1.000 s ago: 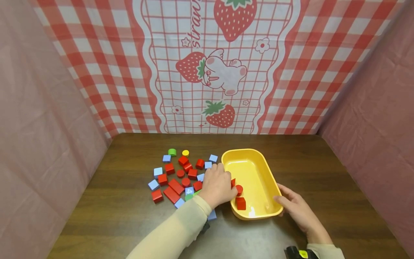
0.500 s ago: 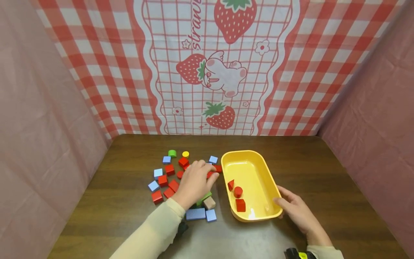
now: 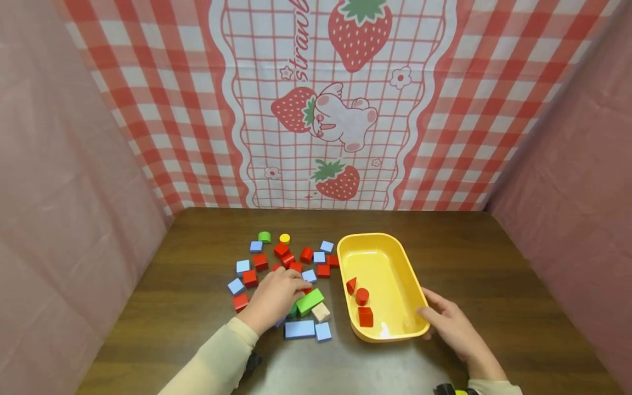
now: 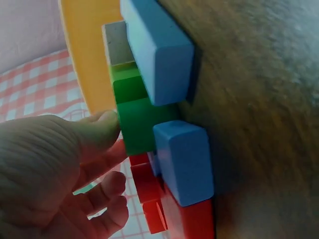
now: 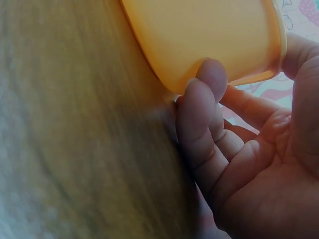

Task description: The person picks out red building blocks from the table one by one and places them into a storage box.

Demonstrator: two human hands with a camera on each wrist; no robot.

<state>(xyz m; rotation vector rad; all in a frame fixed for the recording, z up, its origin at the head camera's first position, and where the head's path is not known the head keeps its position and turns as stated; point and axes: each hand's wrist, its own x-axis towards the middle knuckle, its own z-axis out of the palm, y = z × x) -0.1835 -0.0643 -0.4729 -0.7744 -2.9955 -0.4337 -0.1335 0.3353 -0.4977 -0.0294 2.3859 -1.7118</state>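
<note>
My left hand (image 3: 274, 296) is over the block pile, fingers loosely bent downward at a red block (image 3: 307, 290) beside a light green block (image 3: 310, 302). In the left wrist view, its thumb is right at a dark green block (image 4: 142, 124), with red blocks (image 4: 145, 183) near the other fingers. My right hand (image 3: 456, 329) grips the near right corner of a yellow tray (image 3: 385, 280), thumb over the rim and fingers below against its outer wall. Inside the tray, along its left side, lie a red triangular block (image 3: 351, 285), a red cylinder (image 3: 362, 297) and a red cube (image 3: 365, 317).
Red and blue blocks are scattered left of the tray, with a yellow disc (image 3: 285, 238) and a green arched block (image 3: 264, 237) at the back. A long blue block (image 3: 299, 329) and a wooden block (image 3: 321, 312) lie nearer me. A checked cloth (image 3: 187, 109) hangs behind the table.
My left hand has left the tray's left rim and moved left and nearer me over the pile, uncovering red blocks beside the tray. My right hand keeps its hold on the tray.
</note>
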